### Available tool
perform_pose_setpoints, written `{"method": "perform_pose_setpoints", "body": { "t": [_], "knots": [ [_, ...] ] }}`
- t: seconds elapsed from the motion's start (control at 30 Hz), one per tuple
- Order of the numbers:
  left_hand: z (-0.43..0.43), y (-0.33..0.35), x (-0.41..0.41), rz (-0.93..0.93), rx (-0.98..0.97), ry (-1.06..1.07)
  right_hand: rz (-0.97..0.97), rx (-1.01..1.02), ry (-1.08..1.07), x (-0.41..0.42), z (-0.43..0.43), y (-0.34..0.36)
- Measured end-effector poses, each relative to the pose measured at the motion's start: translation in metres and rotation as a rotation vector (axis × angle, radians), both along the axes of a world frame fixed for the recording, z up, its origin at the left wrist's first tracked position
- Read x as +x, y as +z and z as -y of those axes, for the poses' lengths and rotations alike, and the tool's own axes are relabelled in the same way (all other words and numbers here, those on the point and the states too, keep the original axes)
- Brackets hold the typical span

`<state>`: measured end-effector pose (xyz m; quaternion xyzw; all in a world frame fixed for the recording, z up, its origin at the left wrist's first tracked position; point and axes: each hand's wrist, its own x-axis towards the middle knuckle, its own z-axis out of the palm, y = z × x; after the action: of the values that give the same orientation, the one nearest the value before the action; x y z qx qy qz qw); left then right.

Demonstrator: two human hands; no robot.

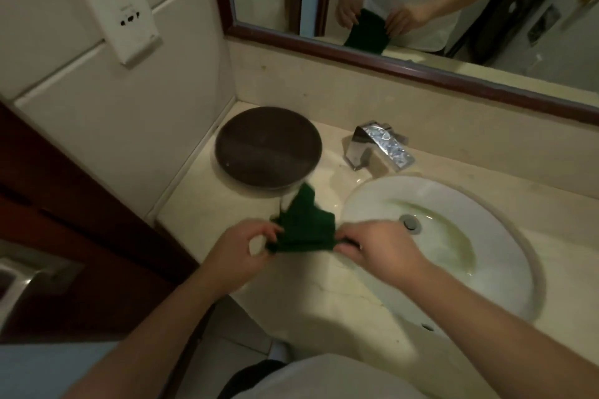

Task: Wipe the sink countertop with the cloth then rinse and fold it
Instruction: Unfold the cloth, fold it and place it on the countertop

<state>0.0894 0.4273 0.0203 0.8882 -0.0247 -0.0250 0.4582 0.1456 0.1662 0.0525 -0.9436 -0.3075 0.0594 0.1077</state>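
Cream stone countertop (324, 295) is carrying, in falling order of size, the white sink (486, 269), a dark round lid (268, 146) and the chrome faucet (377, 146). I am watching the green cloth (306, 227) hanging above the counter, left of the basin. The left hand (241, 251) and right hand (377, 248) are each pinching 1 cloth edge, fingers closed. Risk: its loose far corner appears to be brushing the lid and may snag.

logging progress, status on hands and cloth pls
Left hand and right hand each pinch an end of the green cloth, held above the countertop beside the basin. Dark round tray just behind.
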Motion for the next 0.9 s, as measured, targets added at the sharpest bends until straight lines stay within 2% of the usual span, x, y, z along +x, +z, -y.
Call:
{"method": "perform_pose_setpoints", "body": {
  "t": [0.13, 0.33, 0.5, 0.57, 0.6, 0.63, 0.7, 0.77, 0.8, 0.83, 0.9],
  "knots": [
    [0.002, -0.037, -0.034, -0.238, -0.19, 0.072, -0.221, -0.004, 0.001, -0.022, -0.005, -0.035],
    [0.02, -0.042, -0.001, -0.31, -0.302, 0.217, -0.366, 0.171, -0.249, 0.008, -0.019, -0.05],
    [0.032, -0.047, 0.05, -0.357, -0.111, 0.346, -0.439, 0.257, -0.453, 0.041, -0.035, -0.068],
    [0.032, -0.047, 0.051, -0.334, -0.014, 0.399, -0.391, 0.229, -0.48, 0.043, -0.038, -0.073],
    [0.031, -0.048, 0.046, -0.264, 0.093, 0.39, -0.32, 0.191, -0.451, 0.039, -0.037, -0.074],
    [0.03, -0.05, 0.037, -0.168, 0.207, 0.332, -0.238, 0.164, -0.394, 0.033, -0.036, -0.075],
    [0.028, -0.06, 0.018, -0.013, 0.337, 0.089, -0.115, 0.137, -0.203, 0.014, -0.03, -0.077],
    [0.026, -0.072, 0.006, -0.025, 0.455, -0.184, -0.085, 0.015, -0.018, -0.004, -0.022, -0.085],
    [0.025, -0.079, 0.003, -0.019, 0.528, -0.253, -0.083, -0.062, 0.038, -0.009, -0.019, -0.092],
    [0.024, -0.084, 0.004, 0.009, 0.578, -0.265, -0.08, -0.097, 0.055, -0.011, -0.016, -0.098],
    [0.023, -0.082, 0.014, 0.09, 0.584, -0.202, -0.073, -0.008, 0.012, -0.006, -0.014, -0.105]
  ]
}}
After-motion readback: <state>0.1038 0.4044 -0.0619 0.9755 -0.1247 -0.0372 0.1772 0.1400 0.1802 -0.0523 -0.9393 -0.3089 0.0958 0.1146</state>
